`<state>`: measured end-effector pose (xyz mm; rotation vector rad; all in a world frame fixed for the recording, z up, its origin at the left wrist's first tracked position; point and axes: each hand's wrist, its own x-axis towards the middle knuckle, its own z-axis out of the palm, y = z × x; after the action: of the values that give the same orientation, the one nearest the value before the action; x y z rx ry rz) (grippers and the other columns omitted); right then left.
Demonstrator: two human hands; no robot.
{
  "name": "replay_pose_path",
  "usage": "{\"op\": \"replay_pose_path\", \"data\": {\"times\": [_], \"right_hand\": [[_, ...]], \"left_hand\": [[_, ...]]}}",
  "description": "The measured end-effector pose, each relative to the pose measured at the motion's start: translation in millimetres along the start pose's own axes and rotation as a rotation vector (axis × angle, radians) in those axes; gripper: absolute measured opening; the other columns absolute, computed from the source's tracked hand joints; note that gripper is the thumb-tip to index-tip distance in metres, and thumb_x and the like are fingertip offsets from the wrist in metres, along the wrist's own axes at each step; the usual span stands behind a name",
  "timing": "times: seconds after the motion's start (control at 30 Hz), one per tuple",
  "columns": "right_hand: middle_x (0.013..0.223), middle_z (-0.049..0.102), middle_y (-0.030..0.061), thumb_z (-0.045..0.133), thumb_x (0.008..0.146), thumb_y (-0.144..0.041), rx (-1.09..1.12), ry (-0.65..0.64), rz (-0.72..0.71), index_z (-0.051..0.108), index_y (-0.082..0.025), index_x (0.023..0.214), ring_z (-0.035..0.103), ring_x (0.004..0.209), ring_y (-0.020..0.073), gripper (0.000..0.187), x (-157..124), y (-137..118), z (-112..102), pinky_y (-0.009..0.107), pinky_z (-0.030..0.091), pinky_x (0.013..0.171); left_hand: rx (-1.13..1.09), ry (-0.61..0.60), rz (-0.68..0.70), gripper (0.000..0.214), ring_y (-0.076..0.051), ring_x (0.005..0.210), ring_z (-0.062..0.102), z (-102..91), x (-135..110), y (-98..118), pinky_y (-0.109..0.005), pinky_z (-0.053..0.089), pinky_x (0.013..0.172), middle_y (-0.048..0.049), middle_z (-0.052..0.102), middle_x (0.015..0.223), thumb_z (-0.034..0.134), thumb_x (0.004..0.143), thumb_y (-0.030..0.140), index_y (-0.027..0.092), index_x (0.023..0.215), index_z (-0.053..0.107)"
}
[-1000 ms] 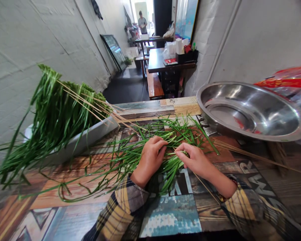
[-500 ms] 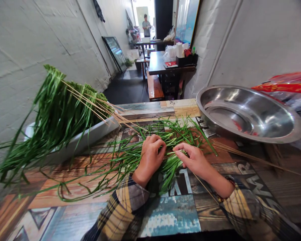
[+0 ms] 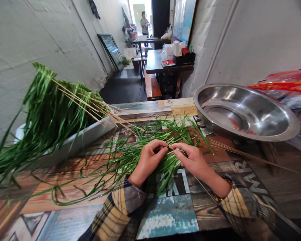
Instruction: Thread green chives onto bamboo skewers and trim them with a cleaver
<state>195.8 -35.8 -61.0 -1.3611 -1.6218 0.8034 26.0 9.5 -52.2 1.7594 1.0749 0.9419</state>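
My left hand (image 3: 149,160) is closed in a pinch over the pile, with a bit of green chive just showing at its fingertips. Right beside it, almost fingertip to fingertip, my right hand (image 3: 197,161) pinches a thin bamboo skewer (image 3: 203,186), whose length runs back beneath the palm toward the wrist. Loose garlic chives (image 3: 130,154) lie spread under and around both hands. To the left, many bunched chives (image 3: 55,110) threaded on several skewers rest across a white tray (image 3: 76,144), their long leaves hanging over its side.
A steel basin (image 3: 263,115) stands at the right, with loose skewers (image 3: 251,155) in front of it. Red and clear plastic packaging (image 3: 288,82) lies beyond. Past the patterned tabletop (image 3: 169,217) are another table (image 3: 154,62), a bench (image 3: 152,85) and a standing person (image 3: 144,25).
My left hand has turned and come up to the right, its fingertips now meeting those of my right hand. The right hand keeps its pinch on the skewer. The view has shifted slightly.
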Motion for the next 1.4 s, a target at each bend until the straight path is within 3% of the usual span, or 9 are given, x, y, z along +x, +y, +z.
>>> {"op": "replay_pose_path", "data": {"times": [0.13, 0.37, 1.07, 1.4], "right_hand": [[0.092, 0.072, 0.0042, 0.05, 0.086, -0.026, -0.014, 0.003, -0.006, 0.068, -0.019, 0.098, 0.067, 0.067, 0.0143, 0.022, -0.1, -1.0, -0.8, 0.024, 0.052, 0.058], [0.094, 0.072, 0.0051, 0.05, 0.087, -0.026, -0.007, -0.007, -0.009, 0.068, -0.018, 0.101, 0.068, 0.073, 0.0155, 0.024, 0.1, -0.1, -0.9, 0.024, 0.052, 0.059], [0.095, 0.074, 0.004, 0.052, 0.086, -0.025, 0.009, 0.008, -0.032, 0.071, -0.02, 0.101, 0.069, 0.089, 0.0194, 0.024, 0.2, -2.6, -1.3, 0.029, 0.057, 0.07], [0.095, 0.075, 0.004, 0.054, 0.084, -0.022, -0.011, 0.054, -0.09, 0.073, -0.021, 0.098, 0.07, 0.087, 0.0186, 0.023, 0.6, -1.8, 0.1, 0.033, 0.055, 0.083]], "left_hand": [[-0.032, 0.005, -0.04, 0.013, -0.012, 0.068, 0.054, 0.7, 0.0, 1.8, -0.021, 0.042, 0.063, -0.0027, 0.063, 0.074, 0.059, 0.08, 0.024, 0.013, 0.077, 0.067], [-0.091, -0.01, -0.11, 0.017, -0.008, 0.055, 0.043, 0.9, -1.0, 6.4, -0.019, 0.035, 0.052, 0.0014, 0.056, 0.063, 0.057, 0.08, 0.027, 0.013, 0.075, 0.065], [-0.095, 0.009, -0.089, 0.015, -0.009, 0.059, 0.047, 2.5, -2.3, 6.3, -0.019, 0.036, 0.054, -0.0006, 0.059, 0.066, 0.059, 0.079, 0.025, 0.013, 0.075, 0.067], [-0.115, 0.012, -0.077, 0.013, -0.01, 0.061, 0.05, 2.6, -2.7, 5.6, -0.019, 0.038, 0.057, -0.0011, 0.061, 0.069, 0.06, 0.079, 0.023, 0.013, 0.076, 0.067]]}}
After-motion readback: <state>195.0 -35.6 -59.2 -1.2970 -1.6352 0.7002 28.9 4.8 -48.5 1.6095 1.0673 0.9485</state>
